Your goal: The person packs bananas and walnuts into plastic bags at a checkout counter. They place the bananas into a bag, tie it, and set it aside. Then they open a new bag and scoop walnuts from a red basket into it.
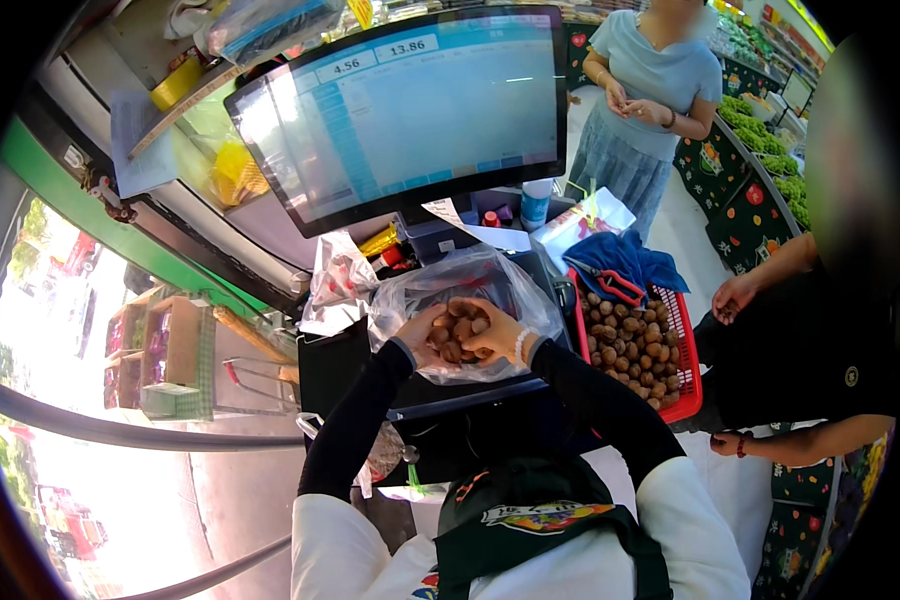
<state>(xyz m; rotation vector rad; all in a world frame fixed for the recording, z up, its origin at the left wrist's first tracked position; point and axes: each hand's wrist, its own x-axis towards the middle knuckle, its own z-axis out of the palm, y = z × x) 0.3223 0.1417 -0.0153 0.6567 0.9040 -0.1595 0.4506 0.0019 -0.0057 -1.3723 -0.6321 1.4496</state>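
Note:
Between my two hands lies a heap of walnuts [457, 334], cupped over a clear plastic bag [397, 304] spread on the counter in front of the monitor. My left hand [420, 336] curves around the heap from the left, and my right hand [501, 331], with a white bead bracelet at the wrist, closes around it from the right. Just beyond my right forearm stands a red plastic basket [691, 367] full of loose walnuts [634, 345]. A pair of red-handled pliers or pruning shears [616, 286] and a blue cloth [630, 259] rest on its far end.
A large touchscreen monitor [435, 112] rises behind the bag. Crumpled plastic bags [337, 281] sit to the left, a white bottle [536, 204] behind. One person [652, 82] stands across the counter, another in black [802, 345] beside the basket. Cardboard boxes [172, 341] show at far left.

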